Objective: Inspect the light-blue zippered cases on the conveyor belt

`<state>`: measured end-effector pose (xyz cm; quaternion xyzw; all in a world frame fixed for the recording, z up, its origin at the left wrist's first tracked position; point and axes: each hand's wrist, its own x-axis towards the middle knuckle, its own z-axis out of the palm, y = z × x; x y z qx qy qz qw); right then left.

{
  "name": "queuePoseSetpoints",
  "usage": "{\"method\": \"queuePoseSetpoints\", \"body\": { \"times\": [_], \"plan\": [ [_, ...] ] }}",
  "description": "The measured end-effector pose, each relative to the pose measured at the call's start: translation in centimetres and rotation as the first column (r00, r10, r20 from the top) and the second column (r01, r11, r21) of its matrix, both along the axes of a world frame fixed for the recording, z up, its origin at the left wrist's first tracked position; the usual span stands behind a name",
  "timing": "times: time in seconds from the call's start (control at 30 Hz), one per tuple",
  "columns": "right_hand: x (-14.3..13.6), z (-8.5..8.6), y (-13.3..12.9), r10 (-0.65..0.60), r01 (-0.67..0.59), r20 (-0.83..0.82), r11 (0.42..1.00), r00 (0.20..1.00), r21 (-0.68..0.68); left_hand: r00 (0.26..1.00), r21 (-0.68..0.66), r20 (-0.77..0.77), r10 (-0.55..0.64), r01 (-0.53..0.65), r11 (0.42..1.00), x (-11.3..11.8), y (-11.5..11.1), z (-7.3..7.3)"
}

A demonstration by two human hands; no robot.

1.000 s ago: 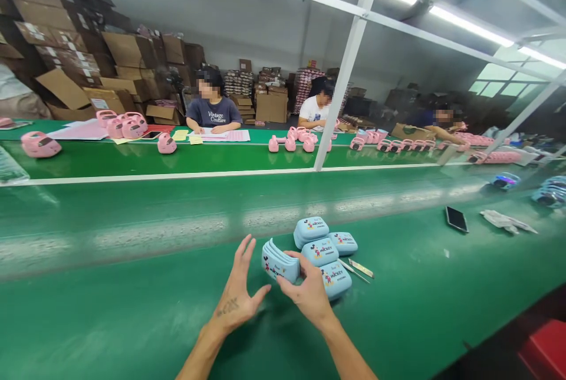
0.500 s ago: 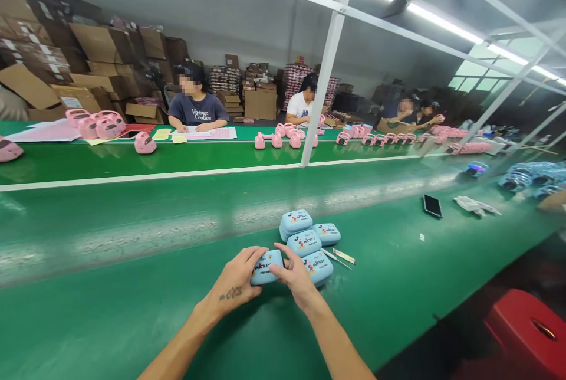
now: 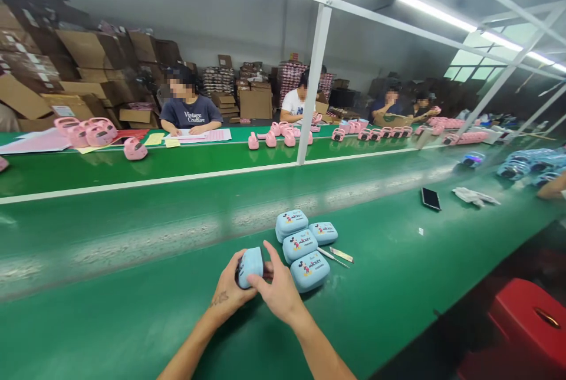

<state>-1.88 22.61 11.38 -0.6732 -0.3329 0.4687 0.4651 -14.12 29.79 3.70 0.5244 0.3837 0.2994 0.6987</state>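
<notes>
My left hand (image 3: 229, 284) is wrapped round a light blue rounded Mickey case (image 3: 252, 268), held above the green bench and turned so that its printed face points left. My right hand (image 3: 279, 291) is on the case's right side, with the thumb on its near edge and the index finger raised; its other fingers are partly hidden. Just right of my hands, several matching blue cases lie print up, the nearest Mickey case (image 3: 310, 272) close to my right hand. Beside them lie a thin white pen-like tool (image 3: 331, 257) and a small printed strip (image 3: 342, 255).
A black phone (image 3: 430, 199) and a white cloth or glove (image 3: 475, 196) lie on the right. More blue items (image 3: 517, 166) stand beyond them. A red stool (image 3: 526, 327) is at lower right. Across the bench, co-workers sit behind pink handled items (image 3: 283, 132); a white post (image 3: 312, 85) rises between.
The held case has been turned, its printed face swinging to the left and a plain side now showing. Both hands have shifted slightly left; the view has shifted a little too.
</notes>
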Motion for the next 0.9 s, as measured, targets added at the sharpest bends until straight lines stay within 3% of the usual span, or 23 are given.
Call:
{"method": "queuePoseSetpoints", "body": {
  "times": [0.07, 0.13, 0.2, 0.27, 0.5, 0.57, 0.63, 0.73, 0.8, 0.9],
  "plan": [
    [-0.6, 1.1, 0.3, 0.085, -0.087, 0.109, 0.996, 0.990, 0.015, 0.979, -0.220, 0.186, 0.082, -0.040, 0.975, -0.1, -0.4, -0.5],
    [-1.1, 1.9, 0.4, 0.098, -0.105, 0.182, 0.994, 0.978, 0.030, 0.894, -0.464, 0.398, 0.206, 0.002, 0.886, -0.3, -0.8, -1.1],
    [-1.0, 2.4, 0.2, 0.070, -0.083, 0.182, 0.994, 0.981, 0.066, 0.791, -0.623, 0.514, 0.332, 0.078, 0.778, -0.5, -1.2, -1.6],
    [-0.2, 2.7, 0.0, 0.030, -0.046, 0.165, 0.994, 0.986, 0.097, 0.739, -0.682, 0.550, 0.389, 0.129, 0.720, -0.8, -1.4, -2.0],
    [5.8, 3.8, -0.5, -0.123, 0.076, 0.417, 0.989, 0.901, 0.126, 0.552, -0.695, 0.687, 0.473, 0.309, 0.649, -1.3, -1.1, -1.5],
    [5.6, 4.0, -0.5, -0.052, -0.019, 0.509, 0.991, 0.859, 0.134, 0.557, -0.680, 0.702, 0.444, 0.340, 0.649, -1.1, -1.3, -1.8],
    [4.2, 4.0, -0.4, 0.104, -0.225, 0.579, 0.964, 0.808, 0.141, 0.584, -0.678, 0.700, 0.411, 0.363, 0.639, -0.9, -1.8, -2.3],
    [1.4, 3.5, -0.3, 0.349, -0.526, 0.643, 0.844, 0.682, 0.100, 0.623, -0.699, 0.673, 0.399, 0.359, 0.619, -0.6, -2.7, -3.2],
    [0.1, 3.1, -0.2, 0.440, -0.626, 0.683, 0.779, 0.582, 0.032, 0.635, -0.713, 0.656, 0.408, 0.344, 0.611, -0.7, -3.2, -3.5],
    [-0.4, 2.9, -0.3, 0.486, -0.677, 0.746, 0.733, 0.454, -0.066, 0.645, -0.729, 0.638, 0.420, 0.330, 0.600, -1.0, -3.5, -3.4]
  ]
}}
